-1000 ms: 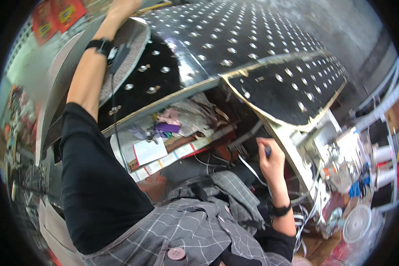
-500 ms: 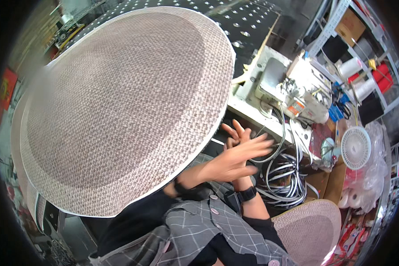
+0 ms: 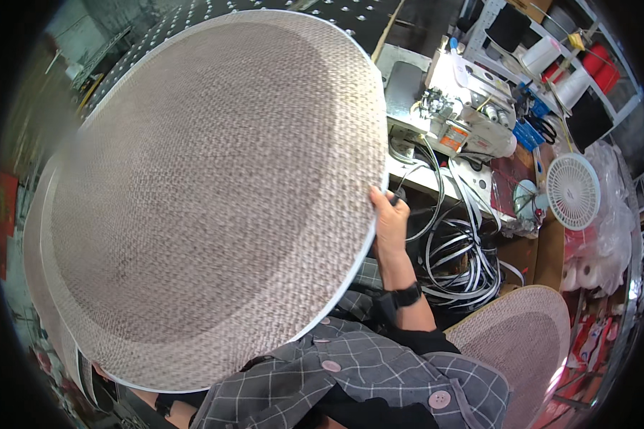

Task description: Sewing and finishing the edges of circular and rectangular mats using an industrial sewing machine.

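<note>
A large oval woven mat (image 3: 215, 186), beige with a darker brown middle and a white edge band, fills the left and centre of the view, slightly tilted. My right hand (image 3: 391, 222) is closed on its right edge, thumb on the near face and the other fingers mostly behind. Under the mat's lower left edge, my left hand (image 3: 144, 395) shows only in part; its fingers are largely hidden, so its grip cannot be made out. Another mat (image 3: 39, 264) shows behind the first at the left.
At the right stands a sewing machine (image 3: 465, 114) on a white table. Below it hang looped white strips (image 3: 465, 261). A small white fan (image 3: 574, 191) and thread spools (image 3: 540, 53) are farther right. Another oval mat (image 3: 522, 343) lies at the lower right. A perforated dark table (image 3: 200, 25) spans the back.
My two hands, close together right of the mat before, have parted. The right now grips the mat's edge; the left has gone to its lower left. The surroundings have shifted slightly in view.
</note>
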Motion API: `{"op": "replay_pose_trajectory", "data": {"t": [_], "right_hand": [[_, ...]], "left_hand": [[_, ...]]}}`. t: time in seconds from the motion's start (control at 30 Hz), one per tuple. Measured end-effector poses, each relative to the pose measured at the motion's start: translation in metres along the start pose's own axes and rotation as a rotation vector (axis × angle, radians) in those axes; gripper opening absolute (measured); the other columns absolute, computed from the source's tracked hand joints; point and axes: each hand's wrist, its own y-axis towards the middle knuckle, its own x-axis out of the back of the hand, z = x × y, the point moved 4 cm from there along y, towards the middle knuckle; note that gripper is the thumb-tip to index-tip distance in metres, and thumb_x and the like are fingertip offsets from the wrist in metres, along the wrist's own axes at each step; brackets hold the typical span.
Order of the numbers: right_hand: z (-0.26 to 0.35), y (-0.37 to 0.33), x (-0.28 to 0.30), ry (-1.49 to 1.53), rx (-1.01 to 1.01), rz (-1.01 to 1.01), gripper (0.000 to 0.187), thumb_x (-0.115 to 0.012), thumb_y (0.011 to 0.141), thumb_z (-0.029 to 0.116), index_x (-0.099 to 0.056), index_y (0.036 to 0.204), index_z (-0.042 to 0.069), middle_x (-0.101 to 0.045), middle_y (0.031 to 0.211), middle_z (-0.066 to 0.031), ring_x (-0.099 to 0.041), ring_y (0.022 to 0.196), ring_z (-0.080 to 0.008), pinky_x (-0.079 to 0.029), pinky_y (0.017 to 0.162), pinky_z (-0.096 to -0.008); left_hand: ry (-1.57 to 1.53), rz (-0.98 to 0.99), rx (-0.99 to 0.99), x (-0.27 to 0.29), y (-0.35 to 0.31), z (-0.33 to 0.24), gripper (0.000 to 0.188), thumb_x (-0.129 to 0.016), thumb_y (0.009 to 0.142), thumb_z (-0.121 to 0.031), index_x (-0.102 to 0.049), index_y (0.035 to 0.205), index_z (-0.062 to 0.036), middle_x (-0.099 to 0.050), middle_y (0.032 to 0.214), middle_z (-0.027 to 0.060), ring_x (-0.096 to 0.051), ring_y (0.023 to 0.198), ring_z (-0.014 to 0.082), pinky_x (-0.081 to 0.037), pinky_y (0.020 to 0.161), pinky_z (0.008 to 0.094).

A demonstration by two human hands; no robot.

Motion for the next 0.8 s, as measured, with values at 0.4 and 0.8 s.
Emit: {"op": "replay_pose_trajectory", "data": {"t": [0.4, 0.8], "right_hand": [[-0.004, 0.010, 0.055, -0.071, 0.293, -0.086, 0.015, -0.053, 0.082, 0.006, -0.061, 0.082, -0.007, -0.063, 0.077, -0.0051, -0.057, 0.065, -0.0105, -0.044, 0.059, -0.0252], [-0.038, -0.057, 0.046, -0.451, 0.392, -0.098, 0.024, -0.053, 0.087, 0.013, -0.058, 0.094, -0.010, -0.062, 0.087, -0.0067, -0.054, 0.075, -0.0096, -0.042, 0.067, -0.0238]], "left_hand": [[0.418, -0.802, 0.322, -0.061, -0.038, -0.006, 0.070, -0.048, 0.081, -0.046, -0.024, 0.133, -0.0052, -0.033, 0.129, 0.0165, -0.036, 0.120, 0.0296, -0.030, 0.099, 0.0453], [-0.219, -0.855, 0.921, 0.072, -0.113, 0.044, 0.055, -0.056, 0.081, -0.030, -0.045, 0.118, 0.0096, -0.051, 0.116, 0.0214, -0.056, 0.100, 0.0278, -0.047, 0.084, 0.0332]]}}
